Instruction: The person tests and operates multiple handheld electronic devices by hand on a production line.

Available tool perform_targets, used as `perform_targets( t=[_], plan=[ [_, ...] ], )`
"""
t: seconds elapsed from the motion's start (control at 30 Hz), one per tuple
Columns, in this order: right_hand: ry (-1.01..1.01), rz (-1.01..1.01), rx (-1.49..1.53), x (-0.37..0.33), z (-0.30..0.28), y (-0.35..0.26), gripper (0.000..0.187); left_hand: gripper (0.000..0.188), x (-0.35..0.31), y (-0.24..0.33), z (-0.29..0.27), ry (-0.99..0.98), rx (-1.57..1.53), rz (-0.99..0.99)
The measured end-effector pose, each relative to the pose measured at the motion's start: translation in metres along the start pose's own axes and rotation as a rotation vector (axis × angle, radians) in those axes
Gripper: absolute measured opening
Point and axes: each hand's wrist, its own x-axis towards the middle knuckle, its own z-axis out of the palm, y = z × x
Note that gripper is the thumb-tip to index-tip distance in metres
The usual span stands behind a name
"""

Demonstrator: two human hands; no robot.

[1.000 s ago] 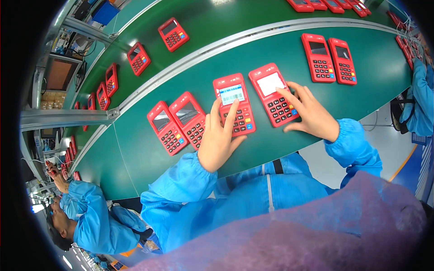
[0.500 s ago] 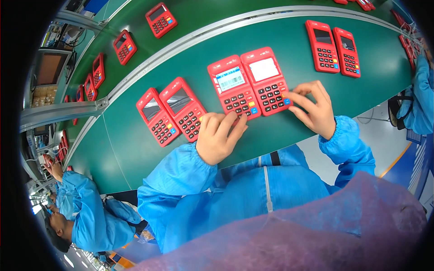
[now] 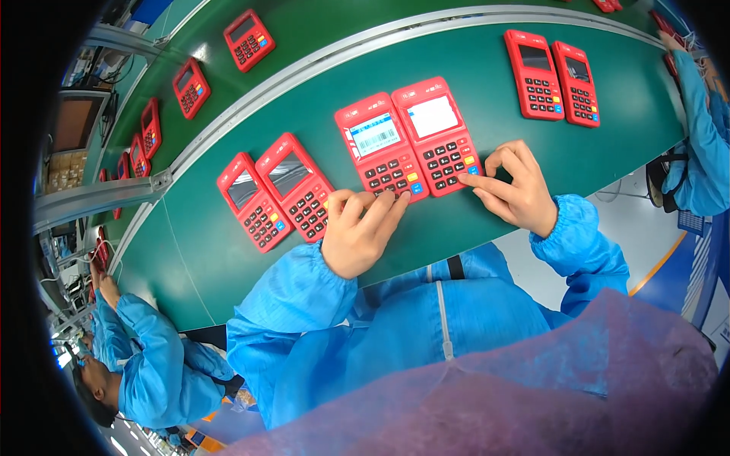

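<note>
Two red card payment terminals lie side by side on the green table in front of me, both with lit screens. The left lit terminal [image 3: 374, 137] shows a barcode under a blue bar; the right lit terminal [image 3: 430, 118] has a nearly white screen. My left hand [image 3: 359, 234] rests with bent, parted fingers at the bottom keys of the left one, covering some of them. At the lower keypad of the right one, my right hand [image 3: 520, 190] touches with its index finger, the thumb held apart below. Neither hand grips anything.
Left of my hands lies a pair of dark-screened terminals [image 3: 289, 175]; another dark pair [image 3: 534, 72] lies at far right. Beyond a metal rail [image 3: 304, 64], several red terminals sit on a green belt [image 3: 334, 21]. Co-workers in blue [image 3: 152, 372] sit at both sides.
My right index finger has shifted from beside the coloured keys to the bottom keys. The whole view has moved slightly, and the belt's terminals appear farther left. The right co-worker's arm now reaches forward.
</note>
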Motion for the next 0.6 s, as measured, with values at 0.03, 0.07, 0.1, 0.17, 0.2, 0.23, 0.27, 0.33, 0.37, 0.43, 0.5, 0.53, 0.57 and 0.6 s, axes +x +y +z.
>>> perform_targets(
  t=[0.03,0.07,0.1,0.17,0.2,0.23,0.27,0.33,0.37,0.43,0.5,0.53,0.57,0.6],
  plan=[
    [0.002,-0.004,0.000,0.001,0.000,0.000,0.031,0.037,-0.001,-0.001,0.000,-0.004,0.009,0.001],
    [0.015,-0.005,0.007,0.003,0.000,0.000,0.030,0.037,-0.001,-0.001,-0.001,-0.002,0.014,0.001],
    [0.026,-0.002,0.012,0.004,0.000,0.001,0.029,0.038,-0.001,-0.002,0.000,0.029,0.009,-0.019],
    [0.037,0.031,0.016,0.011,-0.005,-0.002,0.030,0.048,-0.004,-0.004,-0.002,0.053,0.037,-0.077],
    [0.046,0.068,0.024,0.015,-0.006,-0.005,0.030,0.051,-0.003,-0.004,-0.007,0.054,0.097,-0.116],
    [0.045,0.071,0.024,0.019,-0.003,-0.006,0.030,0.053,-0.001,-0.004,-0.011,0.054,0.157,-0.155],
    [0.034,0.048,-0.004,0.024,0.001,-0.005,0.031,0.057,-0.002,-0.003,-0.009,0.038,0.191,-0.202],
    [0.004,0.003,-0.046,0.030,0.008,-0.002,0.034,0.059,-0.004,-0.005,-0.006,0.011,0.203,-0.226],
    [0.001,-0.001,-0.043,0.032,0.010,-0.002,0.034,0.060,-0.004,-0.005,-0.005,-0.017,0.214,-0.247],
    [0.009,-0.028,-0.117,0.036,0.013,-0.004,0.034,0.061,-0.006,-0.006,-0.004,-0.023,0.225,-0.227],
    [-0.010,-0.016,-0.105,0.036,0.014,-0.005,0.034,0.063,-0.006,-0.006,-0.005,-0.029,0.229,-0.194],
    [-0.025,0.000,-0.098,0.035,0.014,-0.006,0.034,0.063,-0.005,-0.005,-0.006,-0.035,0.228,-0.198],
    [-0.027,0.001,-0.093,0.034,0.015,-0.007,0.034,0.062,-0.004,-0.004,-0.007,-0.073,0.211,-0.210],
    [-0.021,0.000,-0.086,0.035,0.016,-0.006,0.034,0.060,-0.002,-0.005,-0.008,-0.106,0.197,-0.219]
  ],
)
